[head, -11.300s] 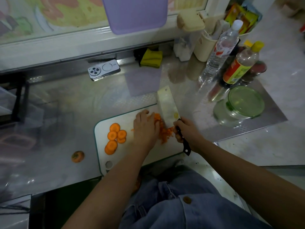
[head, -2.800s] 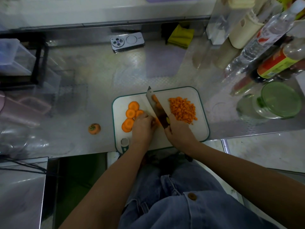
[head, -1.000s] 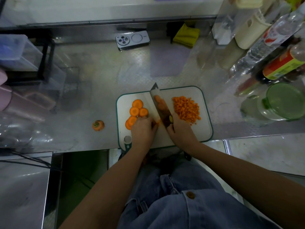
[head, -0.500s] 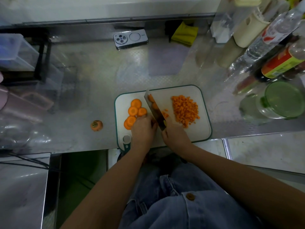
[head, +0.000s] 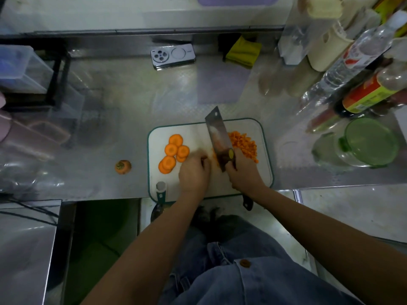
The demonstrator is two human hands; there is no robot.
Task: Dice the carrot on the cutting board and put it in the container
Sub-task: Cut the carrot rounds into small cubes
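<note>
Right hand (head: 242,172) wrapped round cleaver (head: 218,137) handle, blade pointing away across cutting board (head: 263,172). Left hand (head: 193,172) just left of blade, fingertips blurred, hold cannot be told. Uncut carrot slices (head: 174,153) lie further left, nearest that hand; diced pile (head: 245,146) just right of blade.

Work surface: embossed stainless-steel counter (head: 123,102), reflective, with patches of glare across the left half. Rear: white ledge (head: 110,14) running along the back, a dark metal strip (head: 132,33) beneath it. Left: black-framed rack (head: 56,84) holding a clear plastic box (head: 19,69). Lower left: a separate plain steel top (head: 24,249), beside a dark green gap (head: 103,234). Right, past the counter edge: pale speckled surface (head: 352,210). Lighting dim overall
</note>
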